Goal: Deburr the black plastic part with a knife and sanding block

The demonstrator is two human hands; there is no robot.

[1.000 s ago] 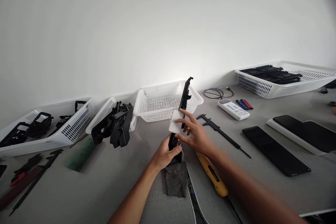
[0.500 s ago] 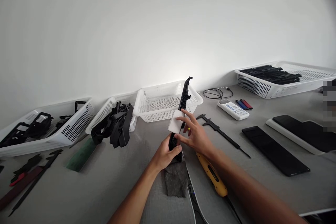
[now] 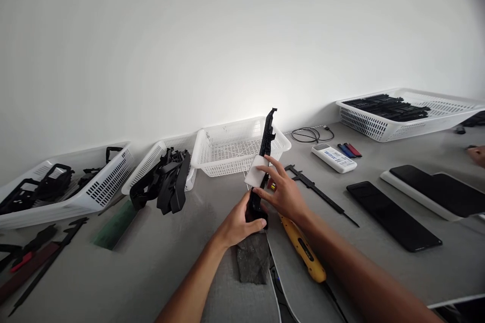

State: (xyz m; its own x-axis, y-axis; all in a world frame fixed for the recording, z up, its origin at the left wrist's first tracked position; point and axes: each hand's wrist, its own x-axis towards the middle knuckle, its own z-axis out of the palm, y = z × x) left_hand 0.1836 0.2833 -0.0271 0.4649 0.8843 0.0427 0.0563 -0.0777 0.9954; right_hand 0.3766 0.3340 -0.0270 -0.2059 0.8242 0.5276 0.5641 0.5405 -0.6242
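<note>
Left fingers grip one black part; right fingers hold one white block.

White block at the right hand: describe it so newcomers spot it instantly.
Start at the white basket in mid-picture. In front of it, the left hand grips a long black part, and the right hand touches the white block. Unlike the white device with blue print on the table, it is plain and raised.
</note>
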